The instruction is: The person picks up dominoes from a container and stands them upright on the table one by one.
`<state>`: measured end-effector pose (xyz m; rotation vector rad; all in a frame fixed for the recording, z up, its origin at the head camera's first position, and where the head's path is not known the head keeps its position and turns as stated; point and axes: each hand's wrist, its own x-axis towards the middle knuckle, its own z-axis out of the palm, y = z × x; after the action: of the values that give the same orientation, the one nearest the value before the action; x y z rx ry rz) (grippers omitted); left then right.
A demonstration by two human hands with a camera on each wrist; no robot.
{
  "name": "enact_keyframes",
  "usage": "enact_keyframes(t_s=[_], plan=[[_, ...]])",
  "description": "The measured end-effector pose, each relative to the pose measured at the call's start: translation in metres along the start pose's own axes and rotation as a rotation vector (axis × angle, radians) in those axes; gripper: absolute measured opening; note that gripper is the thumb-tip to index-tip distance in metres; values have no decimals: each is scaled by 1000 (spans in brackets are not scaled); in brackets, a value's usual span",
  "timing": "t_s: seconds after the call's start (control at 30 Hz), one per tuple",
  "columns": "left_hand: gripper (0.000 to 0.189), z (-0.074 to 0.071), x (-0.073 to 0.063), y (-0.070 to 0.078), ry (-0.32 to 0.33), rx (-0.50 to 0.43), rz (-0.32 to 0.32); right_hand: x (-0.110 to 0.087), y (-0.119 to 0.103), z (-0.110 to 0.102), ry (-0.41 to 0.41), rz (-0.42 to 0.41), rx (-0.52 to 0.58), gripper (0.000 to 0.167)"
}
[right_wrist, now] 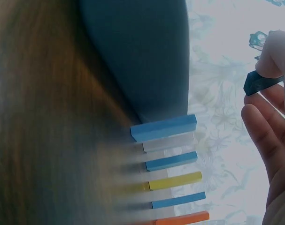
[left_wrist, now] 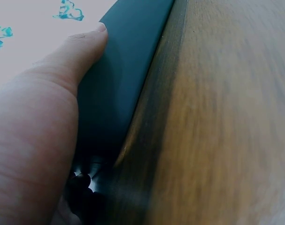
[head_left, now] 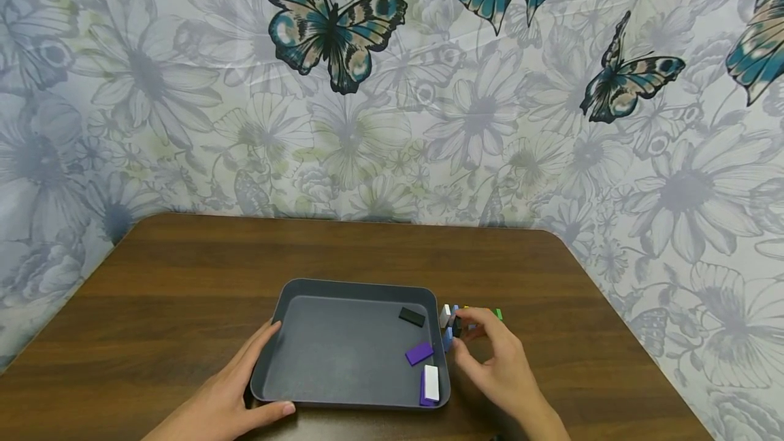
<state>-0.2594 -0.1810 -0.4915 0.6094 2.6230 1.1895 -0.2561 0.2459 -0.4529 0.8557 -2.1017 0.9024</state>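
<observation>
Left hand spread wide at the near-left corner of the tray, thumb along the near side, fingers on the left. Over to the right hand: thumb and fingertips nearly together, pinching a dark block just beside the tray's right wall! Inside, towards the right: black block, purple block, white block against another purple one. Outside, a coloured row stands on the table.

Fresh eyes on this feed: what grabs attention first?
Probably the teal butterflies on the pale floral backdrop. Next, the dark grey rectangular tray on the brown wooden table, the left hand touching its near left corner. Beside its right edge, the right hand pinches a small black rectangular block.
</observation>
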Motion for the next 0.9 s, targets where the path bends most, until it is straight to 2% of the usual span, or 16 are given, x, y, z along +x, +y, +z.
enact_keyframes(t_s=[0.17,0.43,0.67,0.9], plan=[[109,1,0,-1,-6,5,-14,0,3,-3,5,24,-14,54],[109,2,-1,0,28,10,6,-1,7,-11,-32,98,-53,53],[109,2,0,-1,19,6,14,-3,13,-18,-97,103,-109,47],[109,1,0,-1,13,-2,20,-4,15,-22,-111,66,-136,56]])
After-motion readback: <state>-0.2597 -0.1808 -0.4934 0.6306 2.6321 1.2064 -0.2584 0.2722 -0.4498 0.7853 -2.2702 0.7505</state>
